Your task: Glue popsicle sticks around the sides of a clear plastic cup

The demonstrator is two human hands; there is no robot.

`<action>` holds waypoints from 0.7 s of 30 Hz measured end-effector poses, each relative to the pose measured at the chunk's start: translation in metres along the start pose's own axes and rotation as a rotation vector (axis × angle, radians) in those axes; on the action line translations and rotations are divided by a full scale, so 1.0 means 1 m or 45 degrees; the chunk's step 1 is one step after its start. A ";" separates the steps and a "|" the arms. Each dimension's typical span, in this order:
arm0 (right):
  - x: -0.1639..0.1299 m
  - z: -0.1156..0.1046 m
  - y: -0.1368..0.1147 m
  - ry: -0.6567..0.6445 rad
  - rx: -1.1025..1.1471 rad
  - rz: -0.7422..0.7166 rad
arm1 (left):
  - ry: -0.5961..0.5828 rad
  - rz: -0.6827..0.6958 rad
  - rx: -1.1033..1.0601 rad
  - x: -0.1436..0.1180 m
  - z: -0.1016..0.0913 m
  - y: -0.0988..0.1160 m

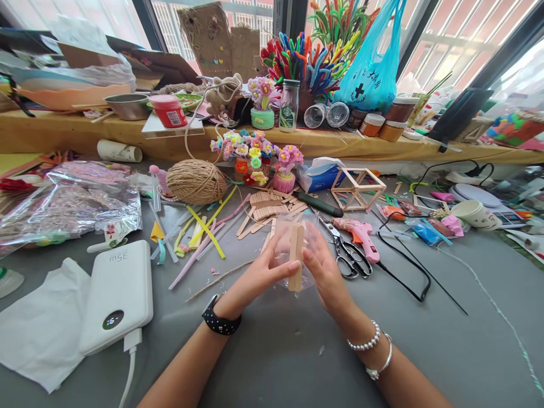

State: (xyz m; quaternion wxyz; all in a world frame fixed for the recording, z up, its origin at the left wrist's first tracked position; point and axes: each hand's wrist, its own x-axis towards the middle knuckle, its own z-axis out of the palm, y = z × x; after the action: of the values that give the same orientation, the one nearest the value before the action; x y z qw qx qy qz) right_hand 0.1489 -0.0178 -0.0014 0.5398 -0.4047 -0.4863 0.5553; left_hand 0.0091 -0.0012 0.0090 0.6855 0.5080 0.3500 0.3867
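My left hand (272, 266) and my right hand (323, 269) curve around the two sides of a clear plastic cup-like container (283, 241) above the grey table. Wooden craft sticks (296, 255) stand lengthwise against the near side of it, with my left thumb across them and my right thumb at their edge. How they are fixed there I cannot tell. Fingers on the far side are partly hidden. Just beyond lies a pile of loose craft sticks (266, 205). Right of my right hand are scissors (351, 255) and a pink glue gun (359, 235).
A white power bank (121, 294) with a cable lies at the left. A ball of twine (196, 181), crocheted flowers (250, 150) and a wooden stick frame (358, 188) stand at the back. The glue gun's black cord (408, 289) loops at the right.
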 end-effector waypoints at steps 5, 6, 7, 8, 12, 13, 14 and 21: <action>0.000 0.000 0.005 0.013 0.077 -0.009 | -0.070 -0.008 0.007 0.001 -0.004 -0.001; 0.000 0.000 0.005 0.015 0.083 -0.009 | -0.083 -0.004 0.011 0.000 -0.004 -0.001; 0.000 0.000 0.005 0.015 0.087 -0.006 | -0.094 -0.003 0.017 0.000 -0.005 -0.001; 0.000 0.000 0.005 0.017 0.091 -0.003 | -0.100 -0.002 0.026 0.000 -0.005 -0.001; 0.001 0.000 0.005 0.035 0.081 -0.005 | -0.115 0.011 0.100 -0.001 -0.006 -0.002; 0.001 0.000 0.004 0.039 0.078 -0.006 | -0.120 0.020 0.127 -0.001 -0.007 -0.002; 0.000 0.000 0.005 0.042 0.082 -0.007 | -0.129 0.023 0.154 -0.001 -0.008 -0.003; -0.001 0.001 0.005 0.046 0.159 -0.015 | -0.153 0.060 0.233 0.002 -0.011 -0.009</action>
State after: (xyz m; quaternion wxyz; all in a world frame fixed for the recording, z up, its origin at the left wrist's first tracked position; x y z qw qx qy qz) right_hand 0.1466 -0.0182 -0.0066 0.5760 -0.3773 -0.4433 0.5739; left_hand 0.0016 0.0034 -0.0030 0.6467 0.5987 0.3301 0.3382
